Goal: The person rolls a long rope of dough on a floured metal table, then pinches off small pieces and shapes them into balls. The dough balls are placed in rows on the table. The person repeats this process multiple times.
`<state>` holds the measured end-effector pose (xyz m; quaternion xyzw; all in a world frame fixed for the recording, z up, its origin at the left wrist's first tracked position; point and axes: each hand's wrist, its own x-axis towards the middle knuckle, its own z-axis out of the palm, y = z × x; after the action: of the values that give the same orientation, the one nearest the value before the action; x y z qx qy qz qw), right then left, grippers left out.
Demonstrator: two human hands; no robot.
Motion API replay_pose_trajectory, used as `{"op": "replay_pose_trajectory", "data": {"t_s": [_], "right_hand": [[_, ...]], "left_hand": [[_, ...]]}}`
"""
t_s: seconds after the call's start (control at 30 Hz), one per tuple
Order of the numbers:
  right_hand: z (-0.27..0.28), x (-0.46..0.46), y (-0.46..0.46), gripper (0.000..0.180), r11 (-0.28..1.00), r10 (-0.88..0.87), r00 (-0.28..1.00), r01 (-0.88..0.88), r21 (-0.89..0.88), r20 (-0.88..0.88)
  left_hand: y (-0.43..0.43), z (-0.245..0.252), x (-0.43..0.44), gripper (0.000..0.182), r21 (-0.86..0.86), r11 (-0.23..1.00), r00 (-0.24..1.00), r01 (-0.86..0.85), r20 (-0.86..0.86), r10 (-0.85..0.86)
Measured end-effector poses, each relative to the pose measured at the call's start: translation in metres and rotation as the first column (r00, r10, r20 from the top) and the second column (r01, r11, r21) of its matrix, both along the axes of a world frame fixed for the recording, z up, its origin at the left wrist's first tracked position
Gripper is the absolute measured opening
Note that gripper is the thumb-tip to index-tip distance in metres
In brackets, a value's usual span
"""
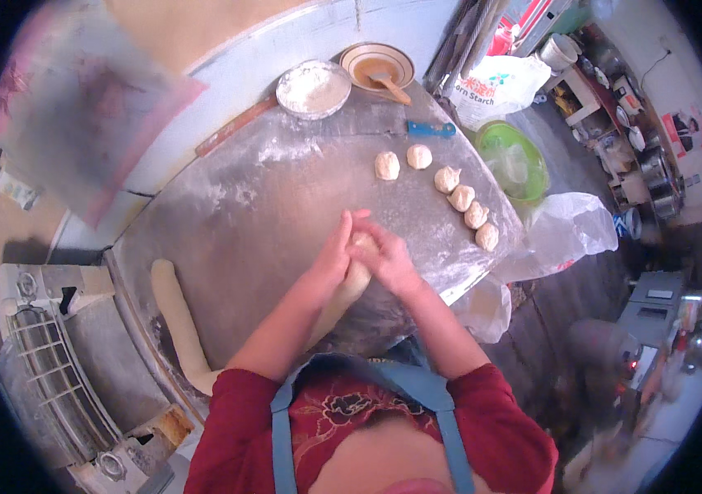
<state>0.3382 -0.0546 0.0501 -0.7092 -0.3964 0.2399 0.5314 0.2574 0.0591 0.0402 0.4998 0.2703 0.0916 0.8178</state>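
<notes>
My left hand and my right hand meet over the near middle of a floured worktable. Both are wrapped around the end of a thick pale dough rope, which runs back towards my body under my left forearm. Another stretch of dough rope lies on the left of the table and bends towards me. My left sleeve hides whether the two stretches join. Several small dough pieces sit apart from my hands, in a curved row along the right side.
At the back are a rolling pin, a flour bowl, a bowl of brown liquid with a wooden-handled utensil, and a blue-handled scraper. A roller machine stands left. Right of the table are a green basin and plastic bags.
</notes>
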Motion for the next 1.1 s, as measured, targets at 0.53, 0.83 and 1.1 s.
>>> {"op": "replay_pose_trajectory", "data": {"t_s": [0.53, 0.83, 1.1], "right_hand": [[0.039, -0.02, -0.001, 0.031, 0.933, -0.349, 0.91, 0.361, 0.011, -0.225], [0.027, 0.076, -0.008, 0.026, 0.811, -0.566, 0.823, 0.567, 0.144, -0.052], [0.003, 0.061, -0.009, 0.046, 0.861, -0.328, 0.884, 0.425, -0.279, 0.334]], "left_hand": [[-0.032, 0.051, -0.024, 0.041, -0.236, 0.966, 0.994, 0.107, 0.009, -0.107], [-0.043, 0.068, -0.01, 0.044, 0.232, 0.898, 0.899, 0.373, 0.148, -0.412], [0.008, 0.014, -0.015, 0.075, -0.272, 0.95, 0.988, 0.154, 0.013, -0.156]]}}
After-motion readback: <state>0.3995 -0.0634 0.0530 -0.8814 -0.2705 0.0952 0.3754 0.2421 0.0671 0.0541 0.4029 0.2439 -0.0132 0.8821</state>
